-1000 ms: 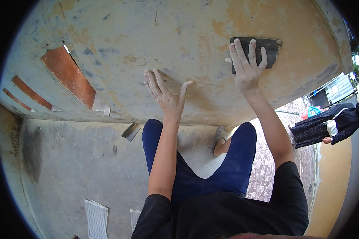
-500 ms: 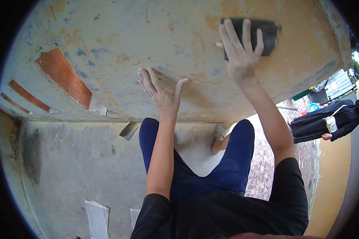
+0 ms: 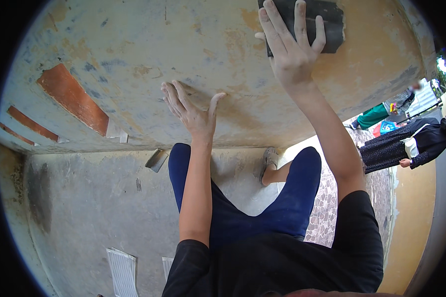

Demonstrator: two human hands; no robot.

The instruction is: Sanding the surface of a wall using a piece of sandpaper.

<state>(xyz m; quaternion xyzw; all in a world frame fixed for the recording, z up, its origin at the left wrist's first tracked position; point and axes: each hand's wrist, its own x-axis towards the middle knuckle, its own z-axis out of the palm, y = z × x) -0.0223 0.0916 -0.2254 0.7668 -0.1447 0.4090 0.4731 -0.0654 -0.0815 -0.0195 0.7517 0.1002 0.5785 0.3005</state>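
Note:
A patchy, worn yellow-grey wall [image 3: 203, 54] rises in front of me. High on its right part my right hand [image 3: 295, 62] presses a dark grey sheet of sandpaper [image 3: 330, 29] flat against the surface, with its fingers spread over the sheet. The sandpaper's right edge looks torn. Lower and to the left, my left hand [image 3: 195, 116] rests on the wall with fingers and thumb apart, holding nothing. Pale dust coats the fingers of both hands.
Orange-red slotted openings [image 3: 74, 99] cut the wall at left. A bent grey piece [image 3: 156, 161] lies at the wall's foot, and white striped sheets [image 3: 122, 272] on the concrete floor [image 3: 94, 198]. Two people [image 3: 406, 143] are at the right beyond the stone paving [image 3: 322, 213].
My right hand has slid the sandpaper up and slightly left on the wall. My left hand stays on the wall, shifted slightly in view. A second person has come into sight at right.

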